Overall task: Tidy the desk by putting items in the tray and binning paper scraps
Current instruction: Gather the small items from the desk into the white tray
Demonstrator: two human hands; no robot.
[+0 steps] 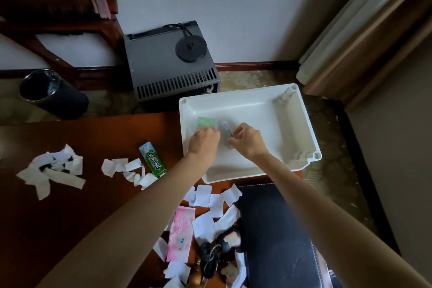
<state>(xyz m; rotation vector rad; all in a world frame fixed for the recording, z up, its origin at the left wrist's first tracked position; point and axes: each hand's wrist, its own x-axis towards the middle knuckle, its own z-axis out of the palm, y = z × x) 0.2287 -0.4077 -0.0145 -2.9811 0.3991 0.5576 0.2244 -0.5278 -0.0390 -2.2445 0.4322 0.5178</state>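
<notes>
From my head camera, both my hands are inside the white tray (301,121), which sits at the far right corner of the desk (98,206). My left hand (204,141) is curled, fingers pressed down on the near edge of a small green packet (207,122) lying on the tray floor just beyond my knuckles. My right hand (249,141) is beside it, thumb and forefinger pinching a small white tube (227,130) that points away from me, between the two hands; I cannot tell whether the tube touches the tray floor.

Left of my left forearm a green gum pack (153,162) lies on the desk, with torn paper scraps (55,168) further left and more scattered near it. Between my forearms, close to me, more scraps surround a pink packet (181,232) and a bunch of keys (212,257). Under my right forearm lies a dark folder (275,236). Far beyond my left hand, on the floor, stands a black bin (52,94).
</notes>
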